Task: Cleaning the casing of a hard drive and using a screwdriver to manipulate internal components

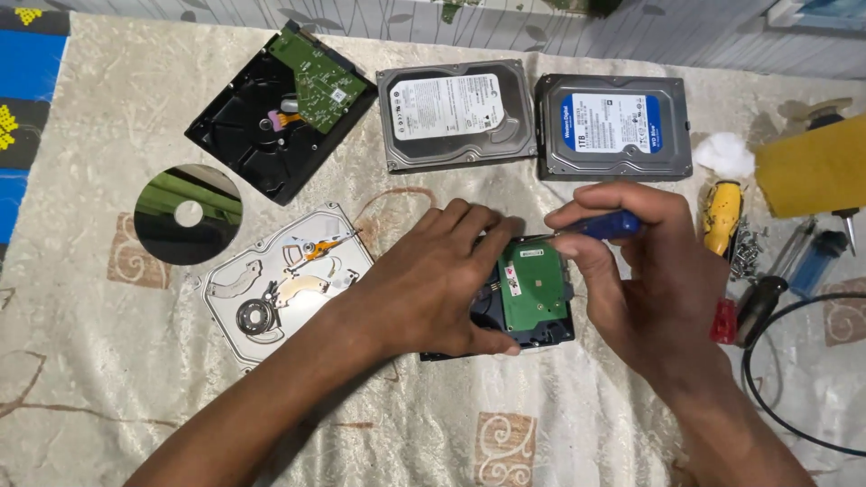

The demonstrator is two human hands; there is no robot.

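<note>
Far left: bare platter disc, opened silver drive chassis beside it. Centre: left hand spread flat, fingers pressing down on the black hard drive with its green circuit board facing up; nothing gripped. Right hand closed around a blue-handled screwdriver, tip at the board's top edge. Risk: tip slips off a screw and gouges the board, or a freed screw is lost on the patterned cloth.
</note>
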